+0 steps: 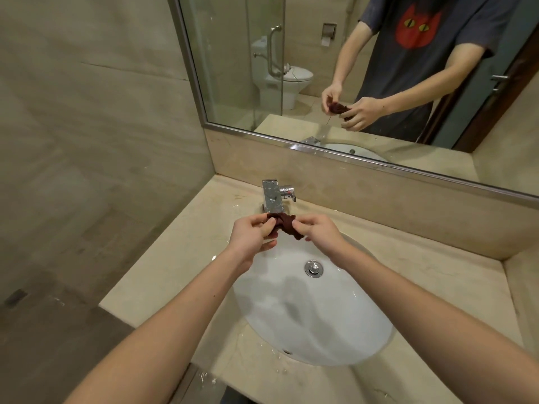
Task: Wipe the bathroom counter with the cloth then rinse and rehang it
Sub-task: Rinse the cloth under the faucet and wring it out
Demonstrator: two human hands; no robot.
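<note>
Both bare forearms are reaching forward over the white oval basin (306,322), converging from the lower corners toward the chrome faucet (272,197) at twelve o'clock. The left hand (250,237) is sitting palm inward, its fingers (269,224) curling around one end of the dark maroon cloth (284,224), thumb on top. The right hand (319,233) is mirroring it at about two o'clock from the left, pinching the other end between thumb and fingertips. Both hands are grasping the cloth, which is bunching into a short twisted wad.

The cloth is hanging in the air just below the faucet spout, above the far rim of the basin, its long axis running roughly nine to three o'clock between the two hands, with a small tail drooping toward the right hand's side. I cannot tell whether water is running onto it.

The chrome drain stopper (313,268) is lying below the hands, toward six o'clock. Water droplets are glistening on the beige marble counter (163,272) near the front edge. The mirror (364,68) is showing the same two hands working the cloth.
</note>
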